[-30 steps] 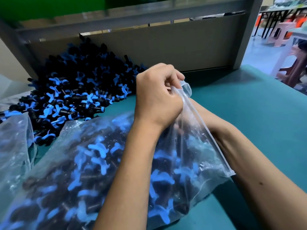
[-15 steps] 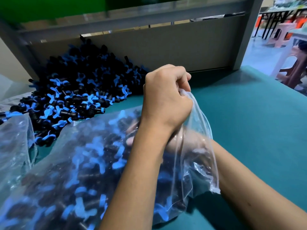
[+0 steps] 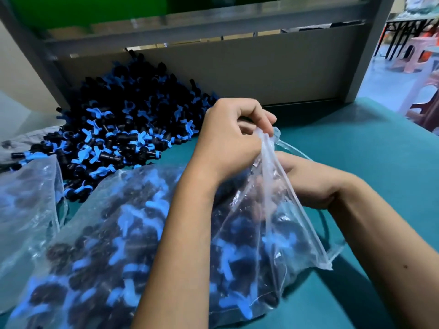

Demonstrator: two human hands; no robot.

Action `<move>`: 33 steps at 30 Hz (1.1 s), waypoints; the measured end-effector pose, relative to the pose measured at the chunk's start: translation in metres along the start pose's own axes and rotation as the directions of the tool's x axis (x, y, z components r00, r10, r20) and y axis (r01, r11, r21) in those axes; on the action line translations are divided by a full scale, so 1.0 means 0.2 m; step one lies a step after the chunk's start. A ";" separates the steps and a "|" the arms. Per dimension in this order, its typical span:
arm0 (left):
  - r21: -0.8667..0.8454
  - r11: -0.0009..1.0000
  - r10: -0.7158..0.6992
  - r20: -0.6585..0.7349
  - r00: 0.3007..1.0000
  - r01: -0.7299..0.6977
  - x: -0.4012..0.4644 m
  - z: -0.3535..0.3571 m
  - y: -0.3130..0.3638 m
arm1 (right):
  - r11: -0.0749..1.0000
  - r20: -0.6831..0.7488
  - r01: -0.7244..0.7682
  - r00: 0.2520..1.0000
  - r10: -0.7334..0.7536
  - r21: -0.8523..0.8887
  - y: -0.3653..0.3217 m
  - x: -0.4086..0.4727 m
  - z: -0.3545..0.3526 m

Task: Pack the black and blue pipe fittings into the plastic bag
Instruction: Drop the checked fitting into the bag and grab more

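Pinching with curled fingers, the left hand (image 3: 228,143) has a tight grip on the upper lip of the plastic bag (image 3: 133,233) and lifts its mouth, while the right hand (image 3: 306,179) reaches in through the opening behind the film; its fingers are veiled by plastic, so I cannot tell whether its grip is closed on anything. Thin, clear and slippery, the bag would likely crumple anywhere but its rim, and, already bulging with pipe fittings (image 3: 147,255), it looks heavy enough to want support from below rather than a pull at one corner. It lies slumped on the teal tabletop (image 3: 356,143), long axis running from near left to far right, mouth toward the far right. Loose fittings (image 3: 114,134), small, hard and rigid, are heaped just beyond it against the back panel.
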State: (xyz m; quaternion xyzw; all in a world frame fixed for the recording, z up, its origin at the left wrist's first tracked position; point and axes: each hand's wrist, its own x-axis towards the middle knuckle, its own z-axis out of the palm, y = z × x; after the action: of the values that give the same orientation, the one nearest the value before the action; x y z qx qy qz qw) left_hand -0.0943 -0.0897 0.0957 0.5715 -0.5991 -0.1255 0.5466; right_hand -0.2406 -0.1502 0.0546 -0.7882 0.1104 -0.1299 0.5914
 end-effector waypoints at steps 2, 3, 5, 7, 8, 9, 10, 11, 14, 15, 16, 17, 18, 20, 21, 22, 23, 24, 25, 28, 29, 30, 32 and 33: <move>-0.020 0.999 -0.041 0.032 0.999 0.042 -0.01 -0.01 -0.01 | 0.998 -0.075 -0.026 0.997 0.022 -0.053 0.01 -0.01 0.01; -0.031 0.998 -0.057 0.035 0.998 0.058 -0.01 -0.01 -0.01 | 0.996 -0.106 -0.020 0.994 0.010 -0.089 0.00 0.00 0.03; -0.057 0.996 -0.068 0.037 0.997 0.070 -0.02 -0.01 -0.01 | 0.981 -0.173 0.017 0.984 -0.051 -0.193 -0.02 0.03 0.06; -0.070 0.995 -0.067 0.048 0.997 0.070 -0.02 -0.02 -0.01 | 0.928 -0.247 0.024 0.961 -0.124 -0.372 -0.04 0.06 0.06; -0.076 0.994 -0.072 0.053 0.996 0.076 -0.02 -0.02 -0.01 | 0.892 -0.288 -0.022 0.950 -0.122 -0.452 -0.05 0.07 0.05; -0.084 0.993 -0.076 0.059 0.995 0.081 -0.02 -0.03 -0.02 | 0.877 -0.326 -0.085 0.942 -0.085 -0.473 -0.05 0.06 0.03; -0.093 0.992 -0.081 0.059 0.995 0.086 -0.02 -0.04 -0.03 | 0.885 -0.358 -0.139 0.933 -0.034 -0.445 -0.05 0.04 0.00; -0.106 0.990 -0.091 0.054 0.994 0.097 -0.02 -0.06 -0.04 | 0.900 -0.397 -0.180 0.918 0.008 -0.397 -0.05 0.03 -0.04; -0.086 0.981 -0.178 -0.040 0.983 0.174 -0.02 -0.14 -0.11 | 0.950 -0.618 -0.182 0.786 -0.014 -0.253 -0.11 0.00 -0.14; -0.046 0.976 -0.216 -0.097 0.972 0.213 -0.02 -0.18 -0.15 | 0.962 -0.700 -0.142 0.711 -0.066 -0.235 -0.15 0.03 -0.17; -0.010 0.966 -0.257 -0.155 0.954 0.259 -0.01 -0.22 -0.19 | 0.965 -0.753 -0.097 0.646 -0.124 -0.243 -0.19 0.07 -0.18; 0.011 0.950 -0.304 -0.212 0.929 0.313 -0.01 -0.26 -0.22 | 0.960 -0.771 -0.062 0.610 -0.180 -0.273 -0.24 0.12 -0.19; 0.016 0.930 -0.351 -0.264 0.899 0.368 -0.02 -0.31 -0.26 | 0.948 -0.754 -0.042 0.617 -0.223 -0.315 -0.29 0.19 -0.18; 0.013 0.884 -0.433 -0.355 0.829 0.467 -0.04 -0.39 -0.32 | 0.911 -0.641 -0.055 0.728 -0.244 -0.409 -0.39 0.36 -0.12; 0.021 0.860 -0.459 -0.403 0.792 0.509 -0.06 -0.44 -0.35 | 0.882 -0.561 -0.086 0.799 -0.217 -0.463 -0.42 0.45 -0.08; 0.040 0.833 -0.475 -0.460 0.751 0.552 -0.09 -0.48 -0.37 | 0.851 -0.473 -0.119 0.866 -0.163 -0.512 -0.44 0.55 -0.04; 0.065 0.801 -0.482 -0.520 0.705 0.595 -0.11 -0.53 -0.40 | 0.814 -0.374 -0.153 0.923 -0.084 -0.560 -0.44 0.65 0.01; 0.083 0.767 -0.487 -0.569 0.662 0.636 -0.13 -0.57 -0.43 | 0.774 -0.272 -0.184 0.962 0.015 -0.606 -0.44 0.75 0.06; 0.084 0.736 -0.500 -0.603 0.622 0.672 -0.15 -0.63 -0.45 | 0.734 -0.178 -0.204 0.977 0.115 -0.647 -0.42 0.84 0.11; 0.041 0.670 -0.549 -0.644 0.532 0.741 -0.21 -0.74 -0.52 | 0.671 -0.034 -0.207 0.964 0.262 -0.712 -0.30 1.09 0.26; 0.015 0.658 -0.560 -0.659 0.503 0.752 -0.22 -0.77 -0.54 | 0.659 -0.021 -0.187 0.967 0.252 -0.729 -0.25 1.16 0.30; -0.009 0.647 -0.566 -0.675 0.473 0.762 -0.24 -0.79 -0.56 | 0.638 -0.002 -0.148 0.975 0.223 -0.755 -0.21 1.23 0.36; -0.029 0.626 -0.570 -0.699 0.432 0.779 -0.27 -0.82 -0.59 | 0.562 0.041 -0.044 0.990 0.138 -0.826 -0.13 1.34 0.45; -0.036 0.614 -0.569 -0.713 0.410 0.788 -0.28 -0.83 -0.60 | 0.507 0.072 0.015 0.993 0.092 -0.862 -0.11 1.40 0.50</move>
State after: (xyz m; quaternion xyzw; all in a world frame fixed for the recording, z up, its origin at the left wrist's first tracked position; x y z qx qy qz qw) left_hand 0.0898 -0.0021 0.0357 0.8469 -0.0850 -0.0329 0.5238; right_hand 0.0573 -0.1463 0.0692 -0.9807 0.1456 -0.0022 0.1303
